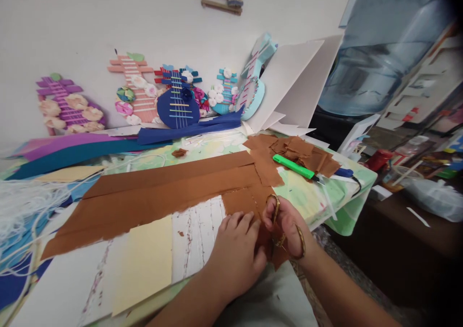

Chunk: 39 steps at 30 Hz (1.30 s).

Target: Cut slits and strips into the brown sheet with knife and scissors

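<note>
My left hand (237,250) lies palm down at the right part of a wide brown sheet (173,187), its fingers stretched over the sheet. Whether that sheet is paper or cloth, I cannot tell. A pair of gold-handled scissors (300,240) is in my right hand (289,221), fingers and thumb at the loops. The blades point down by the sheet's near right edge and are mostly hidden. Under the left wrist is a white board (198,230) with rough scored lines. A pale yellow sheet (148,259) lies beside it.
Brown scraps (304,153) lie in a heap at the table's right, beside a green utility knife (292,166). White cord (29,211) tangles at the left. Decorated instrument-shaped crafts (177,105) lean on the wall. A large water bottle (376,52) stands at the right.
</note>
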### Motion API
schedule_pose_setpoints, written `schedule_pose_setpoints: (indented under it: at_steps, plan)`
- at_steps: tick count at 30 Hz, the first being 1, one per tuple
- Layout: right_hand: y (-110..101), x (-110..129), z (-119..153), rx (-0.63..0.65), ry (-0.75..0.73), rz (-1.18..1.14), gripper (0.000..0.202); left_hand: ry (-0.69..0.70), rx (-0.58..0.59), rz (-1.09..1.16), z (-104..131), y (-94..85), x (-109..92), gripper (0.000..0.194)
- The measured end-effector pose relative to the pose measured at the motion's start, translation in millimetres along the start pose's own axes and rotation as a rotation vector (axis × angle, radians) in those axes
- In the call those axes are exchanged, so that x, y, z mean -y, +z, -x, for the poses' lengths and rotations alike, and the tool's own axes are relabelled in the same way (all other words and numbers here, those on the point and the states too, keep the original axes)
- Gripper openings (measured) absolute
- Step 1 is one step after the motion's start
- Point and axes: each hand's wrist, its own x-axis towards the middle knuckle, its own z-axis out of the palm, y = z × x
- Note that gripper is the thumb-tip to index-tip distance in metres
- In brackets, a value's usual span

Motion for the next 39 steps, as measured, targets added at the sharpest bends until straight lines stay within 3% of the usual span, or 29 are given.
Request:
schedule_pose_setpoints:
  at_steps: [6,14,22,29,39]
  plan:
    - [-3.3,-8.7,10.2,0.015,0.006,-0.087,0.042,-0.002,0.028,0.002,-0.4,-1.0,1.5,0.044]
    - [-5.9,-9.4,13.3,-0.013,-0.044,0.156,0.043,-0.004,0.053,-0.019,-0.7,0.9,2.6,0.045]
    - [-9.7,-22.0,16.3,-0.108,-0.074,0.182,0.039,-0.002,0.040,-0.023,0.0,1.8,4.7,0.044]
    - [-11.9,-28.5,23.2,-0.218,-0.139,0.051,0.045,-0.007,0.050,-0.044,-0.5,3.1,4.4,0.047]
    - [-15.2,-10.8,22.6,-0.170,-0.142,-0.122,0.051,-0.001,0.072,-0.076,0.4,4.5,4.2,0.052]
